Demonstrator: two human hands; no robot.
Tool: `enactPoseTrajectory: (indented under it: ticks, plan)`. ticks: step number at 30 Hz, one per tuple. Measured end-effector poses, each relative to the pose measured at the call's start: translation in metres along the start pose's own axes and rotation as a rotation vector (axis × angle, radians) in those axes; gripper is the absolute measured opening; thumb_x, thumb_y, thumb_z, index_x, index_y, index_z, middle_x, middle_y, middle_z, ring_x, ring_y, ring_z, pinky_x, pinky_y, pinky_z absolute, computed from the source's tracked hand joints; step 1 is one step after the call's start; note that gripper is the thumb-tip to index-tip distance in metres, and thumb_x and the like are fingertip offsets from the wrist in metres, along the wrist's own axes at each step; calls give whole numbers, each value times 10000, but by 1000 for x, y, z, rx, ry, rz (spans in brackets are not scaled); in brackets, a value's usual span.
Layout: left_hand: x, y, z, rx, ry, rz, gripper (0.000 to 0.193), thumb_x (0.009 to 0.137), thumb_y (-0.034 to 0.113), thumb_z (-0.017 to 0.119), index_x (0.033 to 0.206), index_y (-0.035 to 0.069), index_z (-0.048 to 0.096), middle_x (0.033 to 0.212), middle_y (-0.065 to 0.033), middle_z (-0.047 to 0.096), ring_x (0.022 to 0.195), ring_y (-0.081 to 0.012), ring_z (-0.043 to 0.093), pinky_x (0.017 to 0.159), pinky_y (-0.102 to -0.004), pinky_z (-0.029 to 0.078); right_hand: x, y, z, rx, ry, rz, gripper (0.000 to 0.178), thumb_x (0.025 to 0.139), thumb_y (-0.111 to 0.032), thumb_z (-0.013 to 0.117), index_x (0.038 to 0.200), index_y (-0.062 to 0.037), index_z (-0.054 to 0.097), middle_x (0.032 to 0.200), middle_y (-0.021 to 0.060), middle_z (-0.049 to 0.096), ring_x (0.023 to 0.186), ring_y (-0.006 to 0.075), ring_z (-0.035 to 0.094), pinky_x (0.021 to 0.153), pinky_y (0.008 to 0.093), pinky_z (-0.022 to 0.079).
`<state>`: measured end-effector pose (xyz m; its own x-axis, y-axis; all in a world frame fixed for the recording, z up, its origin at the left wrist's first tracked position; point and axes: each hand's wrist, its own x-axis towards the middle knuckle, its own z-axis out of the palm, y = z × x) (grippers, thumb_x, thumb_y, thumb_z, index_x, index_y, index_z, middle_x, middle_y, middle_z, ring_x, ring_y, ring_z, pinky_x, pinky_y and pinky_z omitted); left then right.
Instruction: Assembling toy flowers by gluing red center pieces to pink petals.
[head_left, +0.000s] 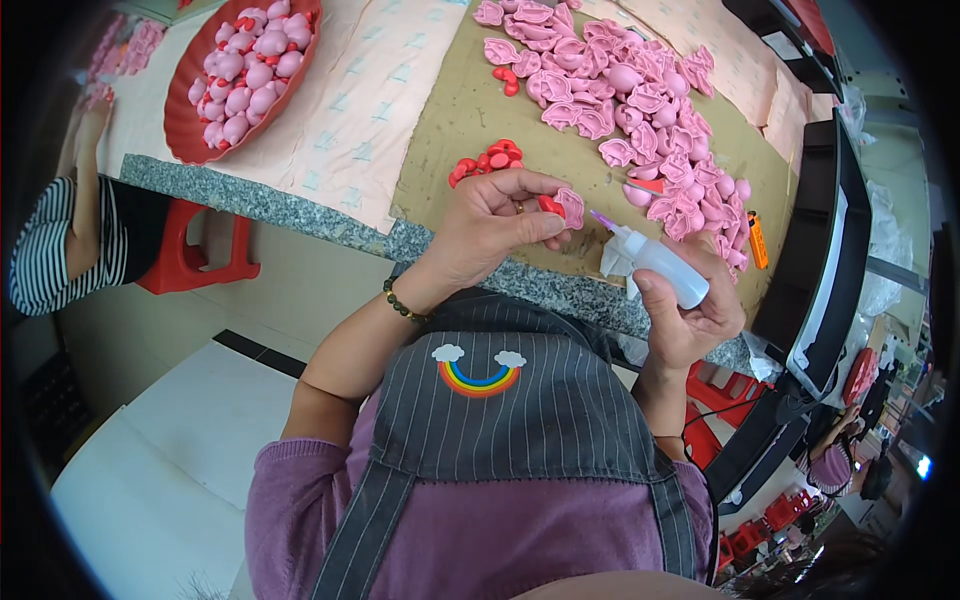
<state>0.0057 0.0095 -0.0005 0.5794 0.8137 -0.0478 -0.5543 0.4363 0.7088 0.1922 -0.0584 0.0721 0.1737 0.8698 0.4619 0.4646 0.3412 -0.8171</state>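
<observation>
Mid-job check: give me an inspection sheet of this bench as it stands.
Surface: brown cardboard mat on a stone-edged bench.
Job's things: left hand pinches a pink piece with a red part; right hand holds a white squeeze bottle, nozzle toward the piece.
Clutter: pink pieces pile, loose red parts, red bowl of pink pieces.
Grips: both hands closed on their items.
Cables: nothing seen.
Surroundings: red stool, another person's striped sleeve.

Bare tan cardboard sheet [455, 110] lay open ahead of the left hand [490, 228], broken only by a small cluster of red bow-shaped pieces [487, 160]. To the right, the heap of pink moulded soft parts [640, 110] crowded the surface, blocking the right hand [690, 300].
</observation>
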Motion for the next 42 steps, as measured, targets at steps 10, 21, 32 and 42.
enactPoseTrajectory:
  ticks: [10,21,32,42]
  plan:
    - [0,2,1,28,-9,-23,273,812,-22,582,1081,-43,540,982,-137,614,838,-179,629,717,-287,528,2,1,8,-17,-61,50,240,650,-67,741,814,51,611,648,39,546,596,110,439,549,234,311]
    - [-1,0,-1,34,-26,-32,279,819,-18,575,1093,-45,527,1015,-145,603,875,-192,625,753,-300,529,2,2,10,-19,-46,-2,274,605,-69,771,788,58,613,625,77,549,548,138,427,506,253,317]
    - [-1,1,0,57,-19,-40,284,822,-9,575,1098,-50,522,1012,-146,601,879,-196,624,758,-303,527,1,2,9,-33,-53,-38,292,602,-66,777,808,55,610,644,84,562,546,146,426,501,258,322]
    - [-1,1,0,52,-22,-43,290,822,-3,578,1101,-52,520,1006,-145,604,876,-200,623,756,-301,523,0,0,10,-30,-55,-28,260,630,-60,750,806,70,610,672,87,583,602,140,428,555,266,315]
